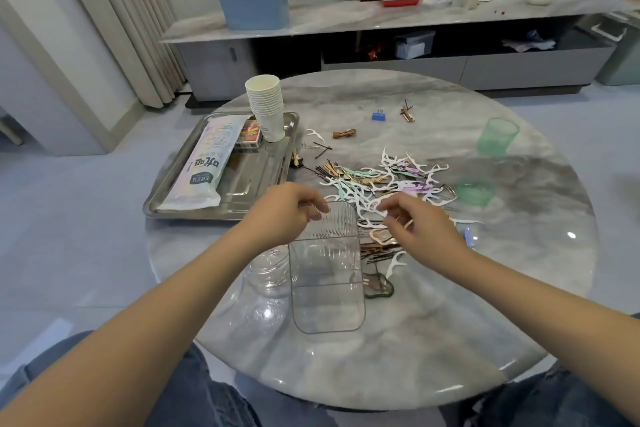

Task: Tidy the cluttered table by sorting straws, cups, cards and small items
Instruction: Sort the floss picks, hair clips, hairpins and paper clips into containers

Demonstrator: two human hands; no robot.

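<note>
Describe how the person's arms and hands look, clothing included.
Both forearms are bare, with no sleeve reaching into view. The left hand and right hand wear no gloves, and no watch, bracelet or ring shows. At the bottom of the picture, blue denim jeans cover the legs.

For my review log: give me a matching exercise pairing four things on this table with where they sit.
Things:
1. Cup stack
2. Binder clip
3. Green cup
4. Clear box

Places:
A. Far right of the table
B. Between the two hands, near edge
C. On the tray's far corner
D. Alone on the far middle of the table

Pairs: 1-C, 2-D, 3-A, 4-B
</note>
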